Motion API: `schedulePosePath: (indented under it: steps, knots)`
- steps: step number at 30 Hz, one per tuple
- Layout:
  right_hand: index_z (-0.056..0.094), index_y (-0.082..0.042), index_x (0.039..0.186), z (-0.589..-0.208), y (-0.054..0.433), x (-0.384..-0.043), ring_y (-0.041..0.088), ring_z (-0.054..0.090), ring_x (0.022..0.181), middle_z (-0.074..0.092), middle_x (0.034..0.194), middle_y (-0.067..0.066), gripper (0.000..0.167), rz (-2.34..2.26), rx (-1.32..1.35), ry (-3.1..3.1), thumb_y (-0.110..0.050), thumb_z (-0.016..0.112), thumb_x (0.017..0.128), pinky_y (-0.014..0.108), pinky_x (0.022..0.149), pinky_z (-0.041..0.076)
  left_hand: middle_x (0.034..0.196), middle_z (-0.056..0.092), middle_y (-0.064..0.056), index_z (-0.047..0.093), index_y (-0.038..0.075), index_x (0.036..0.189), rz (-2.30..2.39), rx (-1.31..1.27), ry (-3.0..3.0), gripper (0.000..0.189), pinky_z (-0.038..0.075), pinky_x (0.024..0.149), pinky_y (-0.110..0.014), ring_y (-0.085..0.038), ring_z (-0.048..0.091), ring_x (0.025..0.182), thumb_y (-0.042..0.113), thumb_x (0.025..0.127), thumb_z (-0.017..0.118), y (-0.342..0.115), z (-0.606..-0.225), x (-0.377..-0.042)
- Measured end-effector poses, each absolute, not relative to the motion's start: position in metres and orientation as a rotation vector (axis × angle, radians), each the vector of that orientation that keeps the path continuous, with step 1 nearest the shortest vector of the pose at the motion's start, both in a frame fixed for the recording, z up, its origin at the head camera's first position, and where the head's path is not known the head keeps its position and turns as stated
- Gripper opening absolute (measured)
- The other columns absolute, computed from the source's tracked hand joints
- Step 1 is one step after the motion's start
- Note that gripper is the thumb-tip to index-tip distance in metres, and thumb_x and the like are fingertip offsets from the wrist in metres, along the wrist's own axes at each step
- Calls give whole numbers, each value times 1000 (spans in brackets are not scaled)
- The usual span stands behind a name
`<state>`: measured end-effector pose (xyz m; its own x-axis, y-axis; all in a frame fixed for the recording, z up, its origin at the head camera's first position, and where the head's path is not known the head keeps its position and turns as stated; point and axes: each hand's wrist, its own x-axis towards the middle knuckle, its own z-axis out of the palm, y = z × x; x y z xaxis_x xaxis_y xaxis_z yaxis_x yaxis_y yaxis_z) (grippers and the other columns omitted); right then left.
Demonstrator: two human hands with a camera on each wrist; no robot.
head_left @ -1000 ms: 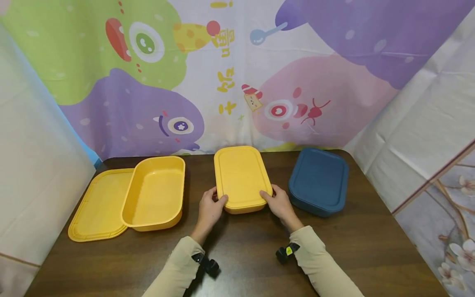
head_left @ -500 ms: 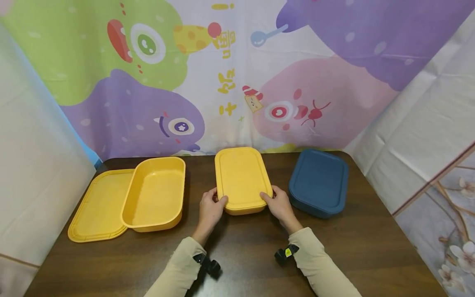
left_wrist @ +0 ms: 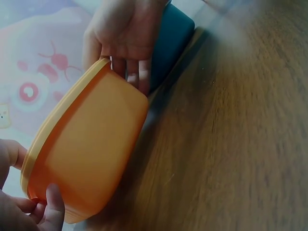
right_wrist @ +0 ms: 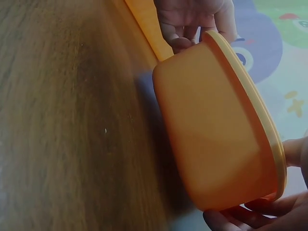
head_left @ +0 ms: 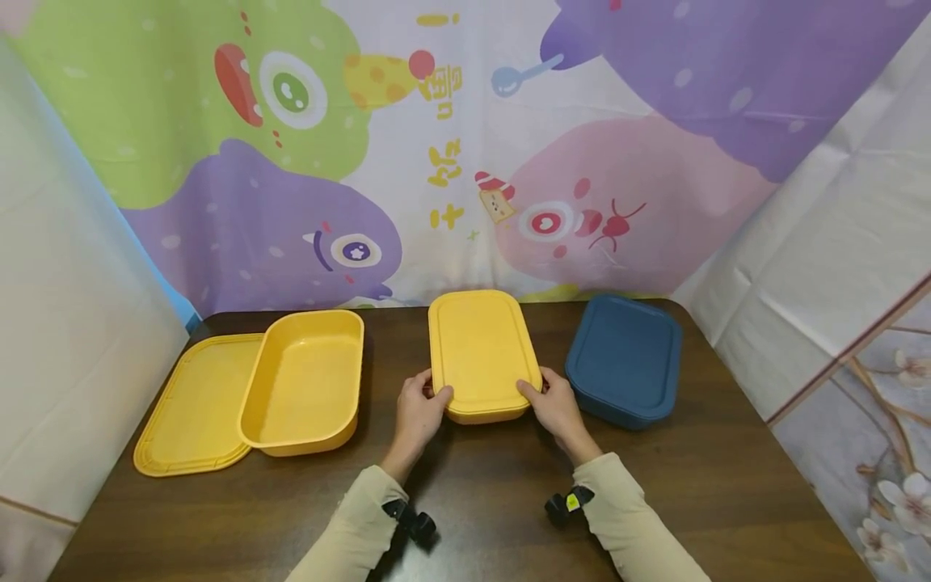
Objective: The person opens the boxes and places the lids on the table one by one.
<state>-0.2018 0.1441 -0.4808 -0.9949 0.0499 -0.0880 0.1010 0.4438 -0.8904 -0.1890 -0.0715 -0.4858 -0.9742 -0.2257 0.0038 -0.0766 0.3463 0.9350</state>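
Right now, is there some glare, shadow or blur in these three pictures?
Head view: clear, soft sheen on the table; left wrist view: pale haze near the top, lidded box shaded; right wrist view: dim, dark shadow beside that box.

Both arms are out front: left arm (head_left: 347,529) runs in from about 7 o'clock, right arm (head_left: 647,529) from about 5, beige sleeves (head_left: 607,478) down near the wrists (head_left: 396,464). Left hand (head_left: 419,414) and right hand (head_left: 560,412) are pretty much level, apart, same grip on each. Left thumb (head_left: 443,395) aims roughly 2 o'clock, right thumb (head_left: 528,390) roughly 10. In the left wrist view, the right hand's fingers (left_wrist: 144,76) point toward 6.
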Motion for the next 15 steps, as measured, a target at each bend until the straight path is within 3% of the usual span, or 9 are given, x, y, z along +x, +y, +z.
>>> schedulePosePath:
  steps: [15]
  knots:
    - [51, 0, 136, -478, 159, -190, 24, 62, 103, 63, 122, 19, 48, -1649, 153, 2636, -25, 61, 96, 32, 85, 50, 105, 57, -14, 61, -5, 126, -1734, 224, -2458, 48, 45, 75, -26, -20, 55, 89, 14, 82, 66, -57, -481, -187]
